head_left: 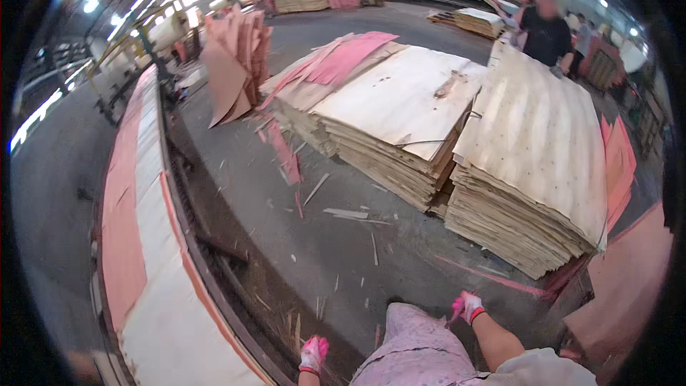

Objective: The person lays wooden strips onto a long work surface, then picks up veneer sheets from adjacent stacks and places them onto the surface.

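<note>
Both of my hands wear white gloves with pink fingers. My left hand (313,354) is low in the view, beside the long bench, with its fingers curled in and nothing visible in them. My right hand (469,307) hangs off the right side of my pink apron (414,343), fingers loosely bent and a little apart, with nothing seen in it. Neither hand touches the wood. Along my left runs the long bench, covered with white and pink veneer sheets (123,214). Ahead to the right stands a tall stack of pale veneer (532,143), its top sheet wavy.
A second veneer stack (400,100) carries torn pink sheets (350,57). Beyond the bench, reddish sheets (236,64) lean upright. Scraps and strips (350,213) litter the grey floor. Another pinkish sheet (629,279) stands near my right. A person in black (547,36) is behind the stacks.
</note>
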